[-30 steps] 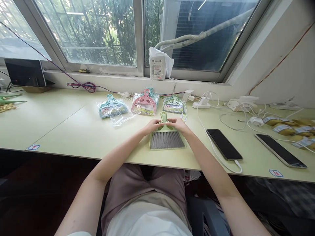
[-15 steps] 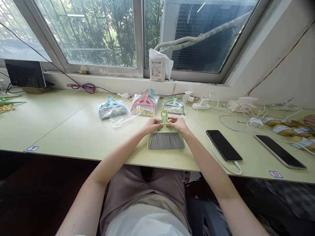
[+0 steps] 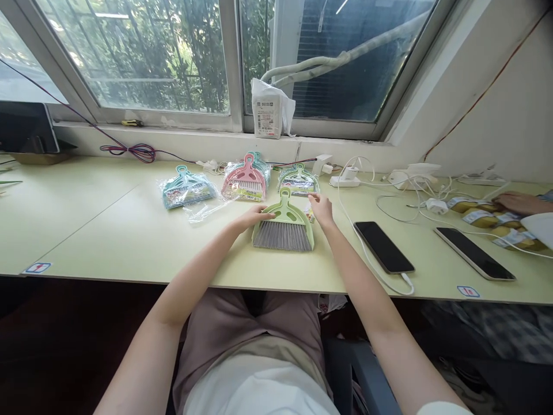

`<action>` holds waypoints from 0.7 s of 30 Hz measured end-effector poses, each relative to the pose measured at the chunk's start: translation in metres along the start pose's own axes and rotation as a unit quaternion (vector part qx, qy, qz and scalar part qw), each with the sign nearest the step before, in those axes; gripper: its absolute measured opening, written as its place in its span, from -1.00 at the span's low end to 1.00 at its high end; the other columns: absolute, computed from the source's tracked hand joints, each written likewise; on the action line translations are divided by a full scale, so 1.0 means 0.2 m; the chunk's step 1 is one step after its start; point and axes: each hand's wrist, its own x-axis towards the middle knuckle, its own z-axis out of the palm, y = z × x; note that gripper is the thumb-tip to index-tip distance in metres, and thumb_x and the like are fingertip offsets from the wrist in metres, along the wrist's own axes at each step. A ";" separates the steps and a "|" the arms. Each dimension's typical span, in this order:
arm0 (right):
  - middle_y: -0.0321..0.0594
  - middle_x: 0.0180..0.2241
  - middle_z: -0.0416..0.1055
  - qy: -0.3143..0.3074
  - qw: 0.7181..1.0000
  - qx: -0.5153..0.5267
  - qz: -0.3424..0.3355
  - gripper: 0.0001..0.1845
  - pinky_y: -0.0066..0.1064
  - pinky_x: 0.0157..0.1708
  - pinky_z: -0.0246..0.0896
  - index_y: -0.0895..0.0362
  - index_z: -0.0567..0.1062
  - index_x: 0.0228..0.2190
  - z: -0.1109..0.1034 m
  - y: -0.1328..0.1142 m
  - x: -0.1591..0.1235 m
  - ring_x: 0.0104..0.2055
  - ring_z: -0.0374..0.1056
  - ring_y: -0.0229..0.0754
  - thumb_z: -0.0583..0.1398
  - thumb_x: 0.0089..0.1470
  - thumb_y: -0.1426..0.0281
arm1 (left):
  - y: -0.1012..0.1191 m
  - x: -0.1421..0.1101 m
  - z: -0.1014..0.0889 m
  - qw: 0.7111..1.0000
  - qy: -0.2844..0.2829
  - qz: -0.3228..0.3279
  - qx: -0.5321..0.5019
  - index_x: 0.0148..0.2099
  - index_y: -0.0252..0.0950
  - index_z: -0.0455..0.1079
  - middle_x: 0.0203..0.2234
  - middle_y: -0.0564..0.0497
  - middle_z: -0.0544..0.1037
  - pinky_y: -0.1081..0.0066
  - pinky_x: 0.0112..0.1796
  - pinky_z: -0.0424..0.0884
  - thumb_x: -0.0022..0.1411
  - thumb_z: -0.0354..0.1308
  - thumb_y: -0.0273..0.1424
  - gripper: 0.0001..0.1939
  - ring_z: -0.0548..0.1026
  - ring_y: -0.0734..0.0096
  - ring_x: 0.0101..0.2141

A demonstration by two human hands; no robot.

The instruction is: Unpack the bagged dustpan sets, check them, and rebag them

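Note:
A green mini dustpan with a grey-bristled brush lies flat on the pale desk in front of me. My left hand rests against its left shoulder, fingers stretched out and holding nothing. My right hand is off the dustpan, just right of its handle. Its fingers reach toward a bagged green set and a small label beside it. A bagged pink set and a bagged teal set lie further left, with an empty clear bag in front of them.
Two phones lie to the right, one on a white cable. Chargers and cords crowd the back right. Another person's hand rests on yellow packets. A white packet stands on the sill and a dark screen at far left.
Both hands held the dustpan's handle base before. Now my right hand has let go and moved right toward the bagged green set, and my left hand has slid to the left edge. Another person's hand appeared at right.

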 end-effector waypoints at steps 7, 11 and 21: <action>0.07 0.36 0.02 -0.040 0.958 -0.277 0.053 -0.45 0.23 0.27 -0.17 0.11 0.36 0.17 0.01 0.12 0.05 0.41 -0.16 0.19 0.15 0.16 0.25 | -0.01 0.04 -0.01 0.978 0.182 0.000 -0.101 -0.15 -0.29 0.51 -0.23 -0.05 0.61 0.29 -0.13 0.36 -0.02 0.32 -0.11 -0.56 0.52 0.18 -0.17; 0.02 0.24 0.26 -0.112 0.951 -0.289 0.004 -0.58 0.18 0.24 -0.06 0.06 0.46 0.07 0.06 0.10 0.02 0.30 0.10 0.14 0.09 0.18 0.40 | -0.03 0.08 -0.04 0.949 0.271 -0.046 -0.155 -0.23 -0.27 0.47 -0.29 -0.07 0.59 0.27 -0.20 0.40 0.05 0.24 -0.15 -0.68 0.52 0.15 -0.20; 0.09 0.24 0.09 -0.030 0.971 -0.237 0.022 -0.32 -0.18 0.23 0.10 0.16 0.40 0.14 0.05 0.12 0.05 0.28 0.08 0.11 0.31 -0.07 0.55 | -0.05 0.08 -0.05 0.938 0.292 -0.043 -0.183 -0.11 -0.23 0.30 -0.13 -0.08 0.53 0.29 -0.22 0.47 0.07 0.25 -0.28 -0.66 0.51 0.23 -0.13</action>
